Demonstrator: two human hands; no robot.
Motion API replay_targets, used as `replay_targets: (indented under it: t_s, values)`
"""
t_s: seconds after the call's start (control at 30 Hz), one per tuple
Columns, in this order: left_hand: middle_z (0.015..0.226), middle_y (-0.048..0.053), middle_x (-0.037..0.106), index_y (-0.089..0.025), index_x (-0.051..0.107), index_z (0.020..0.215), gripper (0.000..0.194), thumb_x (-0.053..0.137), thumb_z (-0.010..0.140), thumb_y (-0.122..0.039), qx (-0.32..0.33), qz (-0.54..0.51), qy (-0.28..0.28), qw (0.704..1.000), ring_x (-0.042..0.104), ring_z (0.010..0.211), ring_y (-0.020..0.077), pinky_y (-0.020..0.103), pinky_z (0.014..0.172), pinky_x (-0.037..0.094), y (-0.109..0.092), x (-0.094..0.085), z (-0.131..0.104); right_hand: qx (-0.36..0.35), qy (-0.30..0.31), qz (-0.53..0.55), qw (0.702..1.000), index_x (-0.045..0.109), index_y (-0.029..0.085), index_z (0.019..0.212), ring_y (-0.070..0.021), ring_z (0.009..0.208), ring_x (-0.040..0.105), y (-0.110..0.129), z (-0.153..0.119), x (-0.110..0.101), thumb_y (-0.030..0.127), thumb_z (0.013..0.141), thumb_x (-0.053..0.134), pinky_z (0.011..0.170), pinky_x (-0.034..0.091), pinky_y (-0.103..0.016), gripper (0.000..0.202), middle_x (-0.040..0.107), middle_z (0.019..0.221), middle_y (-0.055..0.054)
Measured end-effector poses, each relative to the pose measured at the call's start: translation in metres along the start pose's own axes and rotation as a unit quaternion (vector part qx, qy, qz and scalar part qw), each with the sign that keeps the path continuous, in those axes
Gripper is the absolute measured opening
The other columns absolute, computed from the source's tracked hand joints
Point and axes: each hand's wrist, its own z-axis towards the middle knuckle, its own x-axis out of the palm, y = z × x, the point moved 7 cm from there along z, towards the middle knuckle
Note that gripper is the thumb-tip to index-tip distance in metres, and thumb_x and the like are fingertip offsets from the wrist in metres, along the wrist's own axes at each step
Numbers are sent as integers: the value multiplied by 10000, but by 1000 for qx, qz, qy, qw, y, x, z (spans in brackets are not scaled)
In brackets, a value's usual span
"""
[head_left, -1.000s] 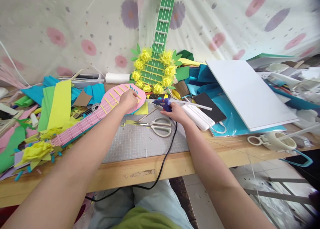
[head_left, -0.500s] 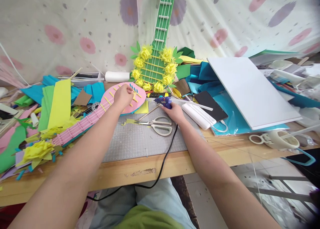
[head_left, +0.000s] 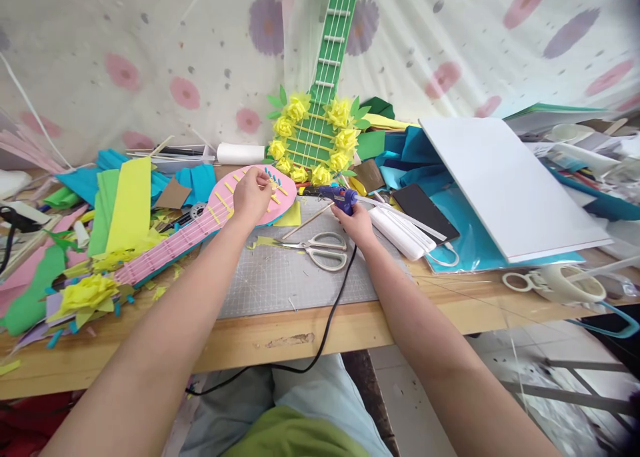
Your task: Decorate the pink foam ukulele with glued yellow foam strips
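Left hand point(head_left: 251, 196) is over the body of the pink toy guitar point(head_left: 219, 196). Left fingers point(head_left: 263, 179) are curled, tips drawn close together just above the face, right next to the row of blue pegs point(head_left: 273, 175) and among the yellow strips point(head_left: 283, 191). Can't tell whether they're pinching anything; too small at the tips.

Pink guitar lies at a slant on the worktop point(head_left: 365, 327), body at the upper right, neck running down-left past the left forearm. Yellow paper flower point(head_left: 87, 292) sits at the neck's lower end.

Right hand point(head_left: 356, 222) is wrapped around the handle of the blue glue gun point(head_left: 345, 199), fingers closed on it. Gun is off to the right of the guitar body, nozzle aimed left at it, near the edge. Clear glue stick point(head_left: 429, 230) pokes out the back, over the white power strip point(head_left: 403, 234).

Scissors point(head_left: 325, 250) lie on the grey cutting mat point(head_left: 280, 287), between the forearms, blades left, below the gun. Thin wooden stick point(head_left: 306, 224) lies just above them. Green guitar point(head_left: 305, 144) stands behind, edged with yellow roses. White board point(head_left: 510, 184) lies at the right, beyond the black tablet point(head_left: 425, 210).
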Motion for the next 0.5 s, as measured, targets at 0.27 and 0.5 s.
replay_targets:
  t_s: [0.27, 0.5]
  values:
    - [727, -12, 602, -189, 524, 818, 154, 554, 683, -120, -11, -65, -43, 997, 632, 675, 147, 270, 642, 475, 17, -9, 8, 3, -9, 49, 999, 630, 162, 886, -185, 669, 582, 1, -1, -2, 554, 663, 590, 615, 458, -309, 452, 652, 744, -55]
    - [674, -8, 592, -194, 491, 802, 170, 595, 668, -184, -91, -269, 37, 958, 651, 669, 175, 256, 504, 502, 28, 42, -56, -22, 118, 207, 971, 604, 166, 683, -83, 448, 426, 26, -15, 8, 605, 669, 596, 462, 364, -234, 440, 498, 494, 23]
